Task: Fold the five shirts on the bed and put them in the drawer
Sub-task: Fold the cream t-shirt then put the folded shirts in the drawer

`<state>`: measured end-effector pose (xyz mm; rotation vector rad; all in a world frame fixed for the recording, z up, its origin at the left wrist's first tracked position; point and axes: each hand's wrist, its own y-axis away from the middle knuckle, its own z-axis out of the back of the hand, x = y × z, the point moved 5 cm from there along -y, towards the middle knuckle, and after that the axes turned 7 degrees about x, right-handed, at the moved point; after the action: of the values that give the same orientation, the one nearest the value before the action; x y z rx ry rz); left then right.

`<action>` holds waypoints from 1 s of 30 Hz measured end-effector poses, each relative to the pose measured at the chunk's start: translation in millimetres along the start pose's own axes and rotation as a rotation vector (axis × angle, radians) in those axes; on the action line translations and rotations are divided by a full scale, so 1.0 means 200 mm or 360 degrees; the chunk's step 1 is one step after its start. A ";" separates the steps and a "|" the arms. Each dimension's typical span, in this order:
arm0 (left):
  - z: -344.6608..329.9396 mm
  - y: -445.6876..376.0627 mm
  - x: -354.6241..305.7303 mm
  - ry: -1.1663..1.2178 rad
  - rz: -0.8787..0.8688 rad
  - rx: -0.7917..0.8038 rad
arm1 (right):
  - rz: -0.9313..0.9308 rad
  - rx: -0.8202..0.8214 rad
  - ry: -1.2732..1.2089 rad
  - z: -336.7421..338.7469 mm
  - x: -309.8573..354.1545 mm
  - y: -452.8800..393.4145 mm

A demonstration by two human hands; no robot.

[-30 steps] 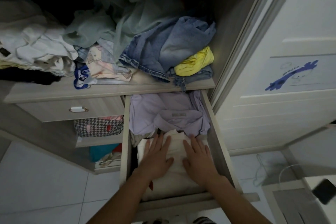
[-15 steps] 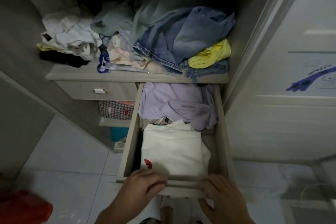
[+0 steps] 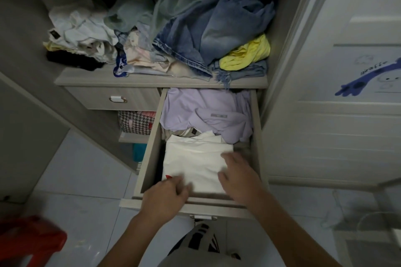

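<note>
a: head view: white folded shirt [image 3: 195, 165] lies in the open drawer [image 3: 149, 158], lilac shirt [image 3: 206, 112] at 12 o'clock. left hand [image 3: 167, 195] curls over its near edge, right hand [image 3: 236, 175] rests flat at 3 o'clock.

b: risk?

a: dragging could undo the fold. free room only at 3 o'clock.

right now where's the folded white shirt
In the head view the folded white shirt lies in the front half of the open drawer, just in front of the lilac shirt, with the left hand and right hand over its near edge.
</note>
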<state>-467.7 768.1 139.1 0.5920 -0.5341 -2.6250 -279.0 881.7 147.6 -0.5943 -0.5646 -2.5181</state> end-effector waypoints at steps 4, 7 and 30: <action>0.00 -0.04 0.02 0.0028 0.0063 0.0103 | -0.0020 -0.0063 0.0292 0.12 0.02 -0.37; 0.00 -0.06 0.04 0.0126 0.0077 0.0190 | -0.0004 0.0032 0.0374 0.15 0.04 -0.58; 0.33 -0.54 -0.27 -0.0094 -0.0554 -0.0339 | 0.0182 -0.0083 0.0954 0.11 0.09 -0.62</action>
<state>-485.8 901.0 164.3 0.5842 -0.1730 -2.9833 -353.7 984.3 141.7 0.1215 -0.2319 -2.4333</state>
